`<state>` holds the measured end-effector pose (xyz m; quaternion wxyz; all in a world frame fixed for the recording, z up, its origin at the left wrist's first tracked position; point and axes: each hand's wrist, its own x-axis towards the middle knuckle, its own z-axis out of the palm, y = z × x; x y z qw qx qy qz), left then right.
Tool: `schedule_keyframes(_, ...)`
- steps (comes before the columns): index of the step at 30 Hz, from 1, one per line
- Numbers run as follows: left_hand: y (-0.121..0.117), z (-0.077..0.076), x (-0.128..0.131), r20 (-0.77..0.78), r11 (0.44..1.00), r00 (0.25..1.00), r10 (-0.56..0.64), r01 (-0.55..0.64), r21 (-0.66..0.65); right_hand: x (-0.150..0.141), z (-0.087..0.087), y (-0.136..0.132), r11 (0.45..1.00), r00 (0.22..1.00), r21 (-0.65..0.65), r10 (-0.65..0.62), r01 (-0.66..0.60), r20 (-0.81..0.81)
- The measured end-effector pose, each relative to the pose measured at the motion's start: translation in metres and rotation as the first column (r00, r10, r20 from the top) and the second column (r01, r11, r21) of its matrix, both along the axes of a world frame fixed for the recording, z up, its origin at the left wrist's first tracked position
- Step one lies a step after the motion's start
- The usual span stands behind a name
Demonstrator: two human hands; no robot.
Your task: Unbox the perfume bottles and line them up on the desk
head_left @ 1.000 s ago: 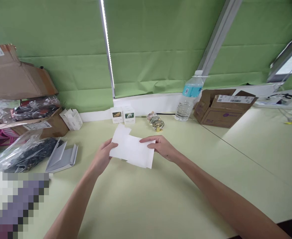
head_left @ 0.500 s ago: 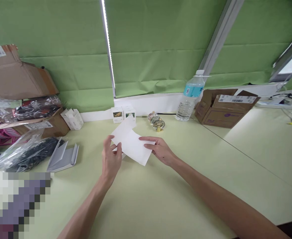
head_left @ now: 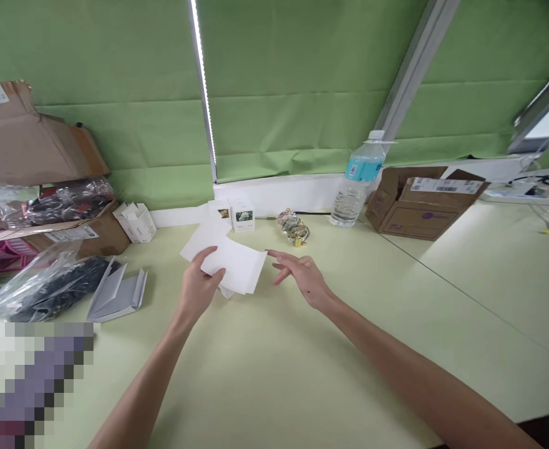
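"Two arms reach out over the pale table [head_left: 279,380]. How do the hands look?"

"The left hand [head_left: 198,285] tips forward. Its thumb and one finger show on top of the white paper [head_left: 239,265], and the rest are hidden. It is holding on to the paper."

"And the right hand [head_left: 305,277]?"

"That one points left, back at the paper. One finger sticks out straight and the others hang lower, spread apart. It has nothing in it. Its long fingertip is right by the paper's corner, but I can't tell if they touch."

"So where is the paper?"

"It fans out from the left hand's grip. One part goes up and away past the fingers, and the other goes right, to the other hand. A small white corner peeks out under it."

"What else is near the grip?"

"Past it are little picture boxes [head_left: 243,216], and the paper covers a bit of one. Shiny rings [head_left: 294,228] lie farther off to the right. Left of the grip sits an open white box [head_left: 122,298]."
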<state>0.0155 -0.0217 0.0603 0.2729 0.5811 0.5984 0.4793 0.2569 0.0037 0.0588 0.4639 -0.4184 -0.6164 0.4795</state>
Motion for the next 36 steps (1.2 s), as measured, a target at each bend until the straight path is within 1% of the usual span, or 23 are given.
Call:
schedule_keyframes(3, 0.004, -0.002, -0.012, -0.119, 0.994, 0.988, 0.101, -0.096, 0.046, 0.002, -0.005, -0.001, 0.999, 0.999, -0.022, -0.024, 0.024, 0.026)
schedule_keyframes(5, 0.006, -0.004, -0.017, -0.172, 0.991, 0.976, 0.131, -0.122, 0.062, -0.002, -0.008, -0.004, 0.997, 0.998, -0.048, -0.052, 0.054, 0.036)
schedule_keyframes(9, 0.007, -0.008, -0.019, -0.208, 0.992, 0.970, 0.126, -0.117, 0.053, -0.012, -0.012, -0.014, 0.979, 0.983, -0.102, -0.169, 0.175, 0.065)
schedule_keyframes(11, 0.008, -0.009, -0.019, -0.207, 0.992, 0.971, 0.121, -0.113, 0.048, -0.016, -0.015, -0.017, 0.975, 0.980, -0.112, -0.186, 0.193, 0.070)
schedule_keyframes(13, 0.008, -0.010, -0.019, -0.186, 0.993, 0.976, 0.114, -0.105, 0.055, -0.018, -0.019, -0.017, 0.985, 0.989, -0.105, -0.132, 0.138, 0.068)
schedule_keyframes(15, 0.009, -0.008, -0.021, -0.133, 0.994, 0.986, 0.100, -0.092, 0.066, -0.020, -0.025, -0.015, 0.994, 0.999, -0.103, -0.024, 0.028, 0.046)
schedule_keyframes(17, 0.009, -0.006, -0.025, -0.053, 0.995, 0.996, 0.076, -0.073, 0.064, -0.023, -0.032, -0.011, 0.985, 0.996, -0.151, 0.085, -0.082, 0.011)
schedule_keyframes(19, 0.009, -0.003, -0.033, 0.025, 0.997, 0.998, 0.059, -0.060, 0.045, -0.027, -0.040, -0.008, 0.967, 0.988, -0.208, 0.156, -0.150, 0.011)
schedule_keyframes(21, 0.007, 0.000, -0.044, 0.077, 0.998, 0.995, 0.069, -0.070, 0.007, -0.029, -0.047, -0.006, 0.958, 0.980, -0.227, 0.192, -0.176, 0.052)
schedule_keyframes(24, 0.002, -0.001, -0.067, 0.181, 0.990, 0.973, 0.140, -0.134, -0.044, -0.030, -0.052, -0.004, 0.958, 0.970, -0.208, 0.221, -0.197, 0.102)
schedule_keyframes(27, -0.005, -0.006, -0.092, 0.379, 0.991, 0.915, 0.136, -0.126, -0.052, -0.028, -0.054, -0.003, 0.957, 0.963, -0.206, 0.235, -0.205, 0.132)
schedule_keyframes(29, -0.010, -0.011, -0.108, 0.458, 0.990, 0.878, 0.141, -0.120, -0.077, -0.027, -0.054, -0.002, 0.957, 0.962, -0.214, 0.230, -0.196, 0.149)
schedule_keyframes(30, -0.012, -0.013, -0.115, 0.462, 0.986, 0.871, 0.164, -0.134, -0.098, -0.027, -0.055, -0.001, 0.957, 0.961, -0.217, 0.230, -0.194, 0.152)
schedule_keyframes(32, -0.017, -0.016, -0.128, 0.421, 0.972, 0.877, 0.231, -0.191, -0.136, -0.027, -0.055, -0.001, 0.955, 0.960, -0.223, 0.233, -0.196, 0.154)
schedule_keyframes(36, -0.024, -0.015, -0.146, 0.319, 0.942, 0.886, 0.336, -0.311, -0.126, -0.027, -0.055, -0.001, 0.952, 0.958, -0.249, 0.227, -0.180, 0.175)
